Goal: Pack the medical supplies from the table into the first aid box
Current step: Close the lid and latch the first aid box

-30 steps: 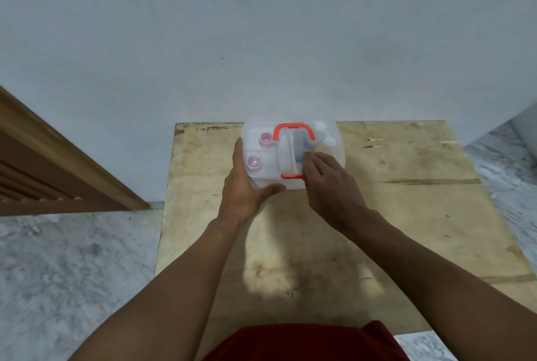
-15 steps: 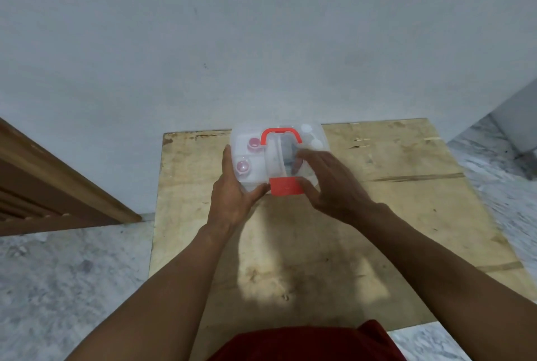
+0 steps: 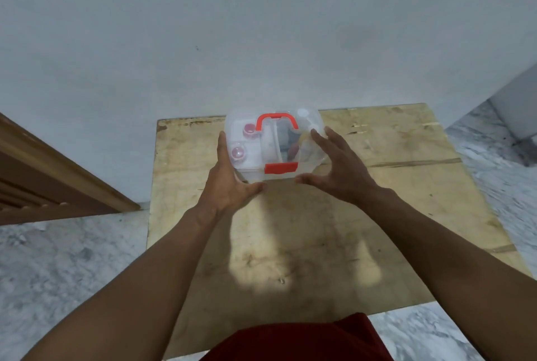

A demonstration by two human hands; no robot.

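Observation:
A clear plastic first aid box (image 3: 252, 160) with a red handle (image 3: 276, 118) on its lid and a red latch (image 3: 280, 168) on its front stands at the far edge of the wooden table (image 3: 290, 244), against the wall. The lid is down. Through the plastic I see two pink-capped bottles (image 3: 248, 129) on the left and white-capped containers (image 3: 302, 113) on the right. My left hand (image 3: 229, 183) grips the box's left side, thumb under the front edge. My right hand (image 3: 337, 168) hovers spread by the right side, fingertips at the lid's edge.
A pale wall (image 3: 261, 40) rises straight behind the box. A wooden door frame (image 3: 58, 174) slants at the left. Marble floor (image 3: 58, 259) surrounds the table. My red clothing (image 3: 290, 340) shows at the bottom edge.
My right hand left the top and the front latch of the box and moved out to its right side, fingers spread. The red latch now lies flat against the front. My left hand kept its hold.

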